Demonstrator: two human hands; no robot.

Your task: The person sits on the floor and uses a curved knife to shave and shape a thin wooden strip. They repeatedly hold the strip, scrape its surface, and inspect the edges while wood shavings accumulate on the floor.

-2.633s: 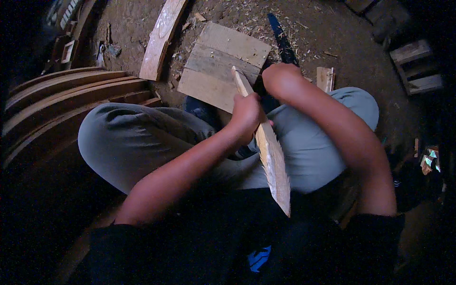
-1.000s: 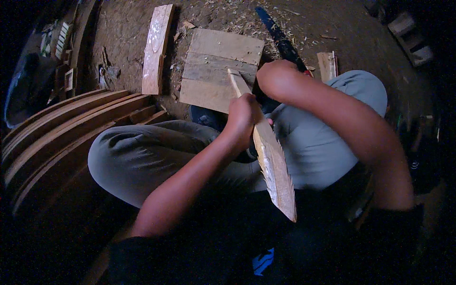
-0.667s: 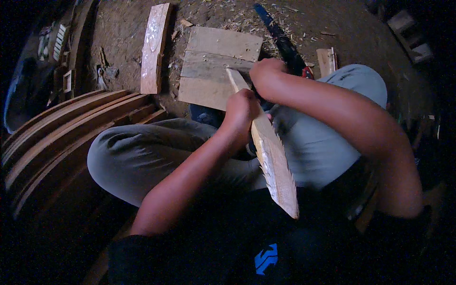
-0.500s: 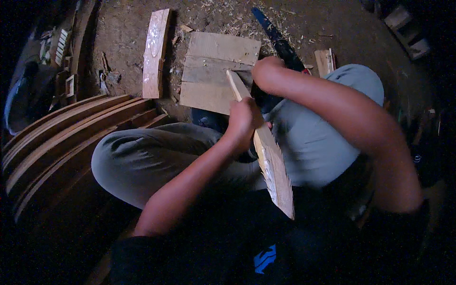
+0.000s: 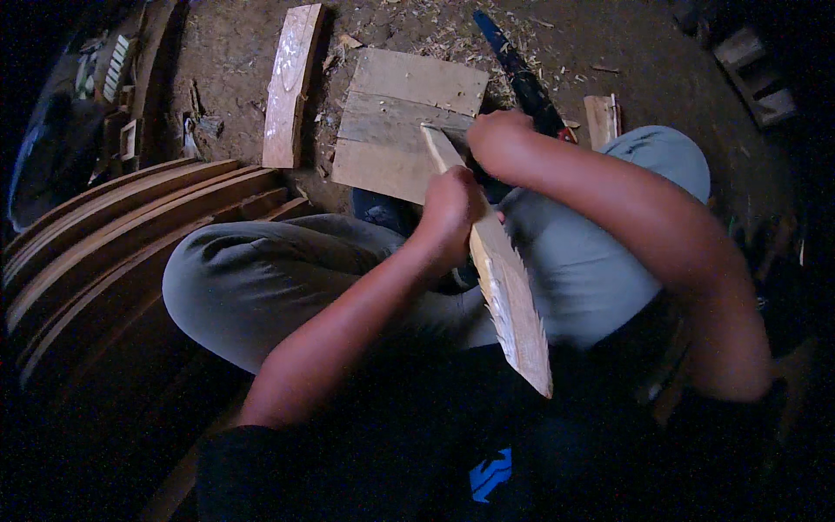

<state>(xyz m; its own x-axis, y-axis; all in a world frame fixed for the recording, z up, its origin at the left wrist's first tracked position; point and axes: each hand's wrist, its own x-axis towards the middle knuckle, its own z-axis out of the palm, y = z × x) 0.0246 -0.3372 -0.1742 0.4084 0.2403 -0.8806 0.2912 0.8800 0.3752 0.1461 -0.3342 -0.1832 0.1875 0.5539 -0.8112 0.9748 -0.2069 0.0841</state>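
Observation:
A long pale piece of wood lies slantwise above my lap. Its thin end points away over a board, and its broad end, with splintered edges, comes toward my chest. My left hand is wrapped round its middle. Close beside the thin end, my right hand is closed in a fist, its fingers turned away from view. Whatever it grips is hidden behind the hand. The flat, square wooden board in front of my legs has visible joint lines across it and small chips on top.
Several long curved-looking planks are stacked at my left. A reddish plank lies on the dirt floor beyond them. Behind my right hand is a long dark tool among wood shavings. A short wood block lies by my right knee.
The view has shifted slightly. My left hand keeps its hold on the wood, whose near end now sits a little farther right. My right hand stays closed near the thin end.

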